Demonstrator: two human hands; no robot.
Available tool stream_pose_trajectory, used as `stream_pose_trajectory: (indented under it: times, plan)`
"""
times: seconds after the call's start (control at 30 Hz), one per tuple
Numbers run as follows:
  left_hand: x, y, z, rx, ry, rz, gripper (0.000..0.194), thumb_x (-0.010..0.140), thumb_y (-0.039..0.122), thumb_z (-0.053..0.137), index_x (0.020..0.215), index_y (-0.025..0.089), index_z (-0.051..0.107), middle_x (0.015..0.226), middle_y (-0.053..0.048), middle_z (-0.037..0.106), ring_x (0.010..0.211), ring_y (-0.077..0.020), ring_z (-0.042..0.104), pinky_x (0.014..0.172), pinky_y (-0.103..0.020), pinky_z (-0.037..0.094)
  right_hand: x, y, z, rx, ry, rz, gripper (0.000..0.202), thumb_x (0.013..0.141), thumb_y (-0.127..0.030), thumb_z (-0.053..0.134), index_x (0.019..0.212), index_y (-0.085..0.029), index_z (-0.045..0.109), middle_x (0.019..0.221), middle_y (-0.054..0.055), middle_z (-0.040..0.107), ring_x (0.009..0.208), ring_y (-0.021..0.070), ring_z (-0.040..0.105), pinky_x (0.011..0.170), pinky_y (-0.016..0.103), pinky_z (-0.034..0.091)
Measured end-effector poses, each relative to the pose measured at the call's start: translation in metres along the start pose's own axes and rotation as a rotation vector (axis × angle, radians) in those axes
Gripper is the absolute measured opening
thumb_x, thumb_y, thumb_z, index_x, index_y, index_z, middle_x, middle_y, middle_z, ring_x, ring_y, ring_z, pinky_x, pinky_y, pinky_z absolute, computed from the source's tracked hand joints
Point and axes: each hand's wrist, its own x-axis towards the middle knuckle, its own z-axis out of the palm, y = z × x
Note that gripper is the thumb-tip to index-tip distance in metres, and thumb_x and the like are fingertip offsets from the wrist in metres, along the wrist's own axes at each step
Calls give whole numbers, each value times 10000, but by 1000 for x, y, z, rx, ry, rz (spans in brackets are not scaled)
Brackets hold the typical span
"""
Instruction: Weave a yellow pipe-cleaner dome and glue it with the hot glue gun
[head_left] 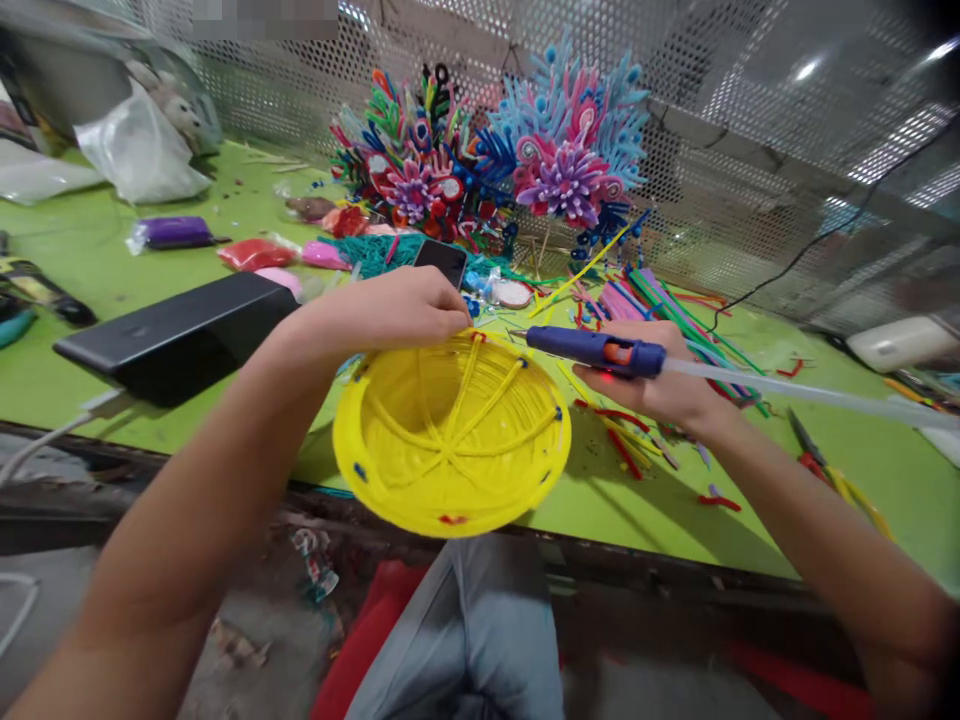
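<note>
Lime-green worktop (645,515); over its front edge, a round, yellow, cord-ribbed bowl (450,440), probably light and flexible; left hand (412,307) pinches its far rim, a sensible hold; right hand (667,385) clasps a blue plastic glue gun (577,346).

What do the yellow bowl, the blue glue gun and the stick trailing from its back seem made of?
Yellow bowl: probably wound pipe cleaner or cord, matte, judging by its coiled ridges.
Blue glue gun: likely hard plastic, slightly glossy, given its smooth moulded casing.
Stick: smooth and translucent, perhaps hot-melt glue, though plastic could look alike.
</note>
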Motion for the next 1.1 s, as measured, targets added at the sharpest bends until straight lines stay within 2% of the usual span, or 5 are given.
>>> stream_pose_trajectory:
  times: [0.23, 0.37, 0.67, 0.83, 1.1]
  plan:
    - [-3, 10, -6, 114, -249, 69, 384, 764, 400, 489, 954, 181, 741, 873, -47, 711, 804, -207, 619, 791, -306, 451, 1, -10, -5, -88, 25, -145, 122, 720, -265, 595, 630, -231, 520, 593, 0, 546, 550, 142, 482, 572, 299, 368]
    - [-7, 10, -10, 117, -293, 118, 393, 789, 420, 505, 996, 171, 729, 927, -64, 721, 854, -221, 627, 824, -321, 458, 0, -15, -7, 23, 15, 14, 164, 708, -295, 648, 609, -236, 532, 583, 0, 563, 544, 147, 489, 564, 306, 397]
    - [-4, 17, -9, -311, 184, 187, 408, 761, 474, 612, 979, 158, 752, 991, -70, 729, 942, -204, 645, 862, -310, 481, -13, -1, 8, 643, 240, 447, 211, 717, -414, 694, 701, -207, 656, 583, -10, 559, 512, 112, 457, 508, 280, 413]
    - [-8, 34, -1, -469, 211, 203, 366, 771, 463, 650, 937, 157, 762, 1089, -96, 715, 1010, -212, 649, 918, -338, 481, -14, -6, 16, 732, 248, 464, 225, 717, -447, 672, 705, -223, 650, 579, -6, 529, 515, 119, 409, 509, 291, 395]
    - [-8, 32, -2, -475, 183, 149, 317, 749, 466, 698, 885, 193, 785, 1073, -84, 725, 1106, -246, 628, 939, -365, 491, -10, -19, 20, 679, 266, 436, 241, 678, -457, 697, 669, -229, 619, 546, -17, 490, 730, 212, 627, 699, 344, 507]
